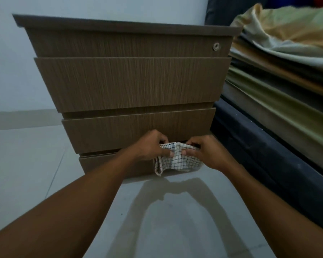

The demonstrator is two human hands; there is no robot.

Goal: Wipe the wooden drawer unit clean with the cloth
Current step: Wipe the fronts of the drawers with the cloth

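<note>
Holding: we pinch a white cloth with a dark grid pattern between both hands, low in front of the wooden drawer unit.
Left hand: our left hand is closed on the cloth's left part, thumb and fingers gripping the fabric near its upper edge.
Right hand: our right hand is closed on the cloth's right part, fingertips pressed into the top fold.
Cloth: it is bunched between the two hands, which sit close together; a loose corner hangs down on the left, just above the floor.
Drawer unit: it stands on the pale tiled floor against a light wall, showing four stepped drawer fronts under a darker top panel.
Lock: a round metal lock sits near the right end of the top drawer front.
Cloth position: the cloth is level with the gap between the third and bottom drawer fronts, right of centre; we cannot tell whether it touches the wood.
Bed: a bed with a dark base stands just right of the unit, with rumpled green and tan bedding on top.
</note>
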